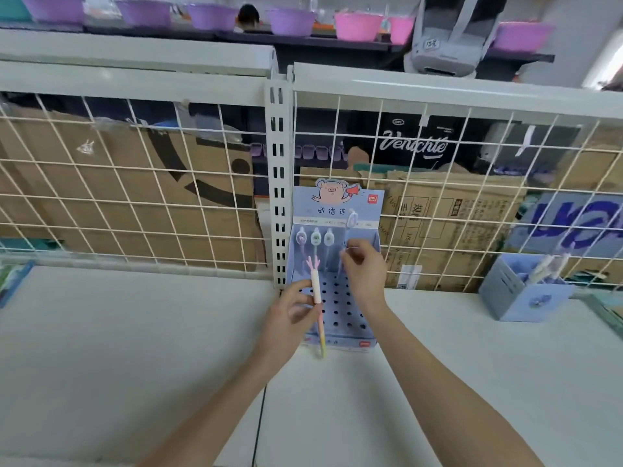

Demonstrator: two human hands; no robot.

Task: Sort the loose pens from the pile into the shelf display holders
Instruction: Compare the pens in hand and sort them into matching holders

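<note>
A blue cardboard pen display holder (pixel 340 318) with rows of round holes and a pig picture on its back card stands on the white shelf against the wire grid. Three pens with oval toppers (pixel 315 239) stand in its back row. My left hand (pixel 290 315) grips a white pen with a pink antler top (pixel 316 288), held upright over the holder's left side. My right hand (pixel 362 271) pinches a thin pen with a pale oval topper (pixel 350 220) over the back row's right part; its lower end is hidden by my fingers.
A second blue box holder (pixel 519 291) with a few pens stands at the right on the white shelf (pixel 135 348). A white wire grid (pixel 135 183) backs the shelf, with cardboard boxes behind it. A slotted upright post (pixel 279 183) rises beside the holder.
</note>
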